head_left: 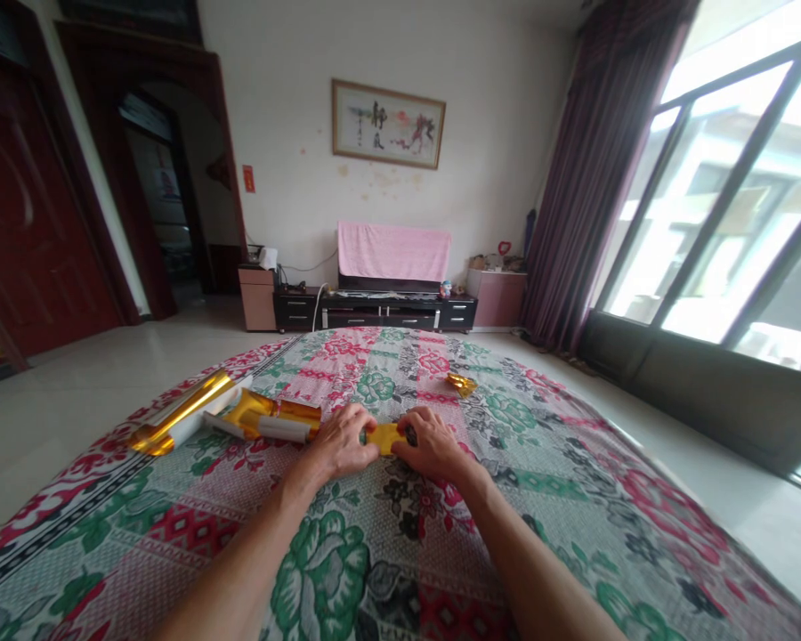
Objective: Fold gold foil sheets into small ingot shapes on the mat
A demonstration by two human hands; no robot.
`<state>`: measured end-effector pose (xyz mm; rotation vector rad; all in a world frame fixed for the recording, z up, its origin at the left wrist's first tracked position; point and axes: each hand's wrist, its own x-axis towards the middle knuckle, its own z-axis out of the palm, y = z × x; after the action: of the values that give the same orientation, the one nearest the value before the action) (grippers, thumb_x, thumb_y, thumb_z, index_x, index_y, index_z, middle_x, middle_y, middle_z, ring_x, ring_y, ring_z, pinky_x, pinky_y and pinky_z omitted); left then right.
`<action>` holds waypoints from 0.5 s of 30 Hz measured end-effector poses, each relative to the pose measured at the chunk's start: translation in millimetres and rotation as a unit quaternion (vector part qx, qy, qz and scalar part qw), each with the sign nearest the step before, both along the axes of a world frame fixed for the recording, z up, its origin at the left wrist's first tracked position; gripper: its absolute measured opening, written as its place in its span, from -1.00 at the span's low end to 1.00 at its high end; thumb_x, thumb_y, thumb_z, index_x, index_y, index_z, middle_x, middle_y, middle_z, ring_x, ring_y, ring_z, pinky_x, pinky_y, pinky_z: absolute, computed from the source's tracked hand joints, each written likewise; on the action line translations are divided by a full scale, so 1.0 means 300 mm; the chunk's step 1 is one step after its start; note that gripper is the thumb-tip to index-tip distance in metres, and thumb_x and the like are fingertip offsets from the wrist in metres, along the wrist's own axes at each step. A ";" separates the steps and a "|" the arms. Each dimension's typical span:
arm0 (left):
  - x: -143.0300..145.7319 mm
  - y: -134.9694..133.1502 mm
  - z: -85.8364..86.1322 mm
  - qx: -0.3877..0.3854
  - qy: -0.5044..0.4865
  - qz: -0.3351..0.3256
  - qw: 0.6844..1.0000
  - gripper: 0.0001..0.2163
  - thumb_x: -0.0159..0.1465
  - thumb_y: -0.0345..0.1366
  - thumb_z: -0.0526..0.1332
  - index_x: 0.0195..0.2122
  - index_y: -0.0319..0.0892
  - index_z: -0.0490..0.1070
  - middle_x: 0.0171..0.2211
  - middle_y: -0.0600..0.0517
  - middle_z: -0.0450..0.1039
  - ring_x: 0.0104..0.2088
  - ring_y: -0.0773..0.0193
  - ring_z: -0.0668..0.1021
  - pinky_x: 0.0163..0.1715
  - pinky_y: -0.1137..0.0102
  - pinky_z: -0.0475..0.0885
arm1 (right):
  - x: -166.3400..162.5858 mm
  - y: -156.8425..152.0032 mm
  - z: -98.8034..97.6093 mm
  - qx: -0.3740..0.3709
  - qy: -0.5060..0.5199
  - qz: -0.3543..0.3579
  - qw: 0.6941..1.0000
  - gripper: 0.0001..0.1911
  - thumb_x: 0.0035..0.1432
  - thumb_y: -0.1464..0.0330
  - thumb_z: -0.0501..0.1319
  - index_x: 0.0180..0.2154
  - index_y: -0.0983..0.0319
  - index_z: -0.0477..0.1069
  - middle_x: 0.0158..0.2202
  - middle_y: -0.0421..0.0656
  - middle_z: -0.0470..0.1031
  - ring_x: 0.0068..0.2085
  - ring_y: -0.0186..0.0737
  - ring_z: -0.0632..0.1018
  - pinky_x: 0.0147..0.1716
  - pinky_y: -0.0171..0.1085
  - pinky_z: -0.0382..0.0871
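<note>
Both of my hands rest on a flowered cloth (347, 552) spread over a round table. Between them lies a small folded piece of gold paper (384, 437). My left hand (339, 442) pinches its left end with curled fingers. My right hand (430, 443) pinches its right end, fingers bent down onto it. A finished folded gold piece (461, 385) lies on the cloth a little beyond my right hand. To the left of my left hand lie loose gold sheets (267, 415) and a long gold strip (177, 414).
Beyond the table stand a low dark TV cabinet (374, 310) with a pink cloth (393, 251) over the screen, a framed picture (388, 123), a dark wooden doorway (160, 178) at left, and large windows with purple curtains (594, 178) at right.
</note>
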<state>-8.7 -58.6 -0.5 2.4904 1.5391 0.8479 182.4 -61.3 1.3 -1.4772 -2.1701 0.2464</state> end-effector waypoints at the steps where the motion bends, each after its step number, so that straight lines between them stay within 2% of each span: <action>1: -0.002 -0.002 0.002 -0.004 -0.003 -0.002 1.000 -0.79 -0.04 -0.35 0.19 -0.33 -0.11 0.38 -0.26 0.02 0.35 -0.20 0.21 0.39 -0.14 0.33 0.28 | 0.000 -0.003 0.001 0.004 0.001 0.000 1.000 -0.73 -0.05 0.24 0.19 -0.23 0.15 0.36 -0.14 -0.17 0.28 -0.11 -0.20 0.31 -0.12 -0.22 0.10; 15: -0.018 0.008 -0.009 -0.026 -0.018 -0.019 0.999 -0.77 -0.07 -0.38 0.14 -0.33 -0.11 0.36 -0.21 0.04 0.34 -0.20 0.24 0.39 -0.11 0.35 0.28 | 0.002 -0.006 0.004 0.004 0.008 -0.003 1.000 -0.72 -0.07 0.26 0.20 -0.24 0.16 0.36 -0.14 -0.17 0.28 -0.10 -0.20 0.30 -0.13 -0.25 0.09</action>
<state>-14.1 -56.1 -3.2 2.4456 1.4790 0.8320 182.9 -62.9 2.5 -1.4717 -2.1521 0.2462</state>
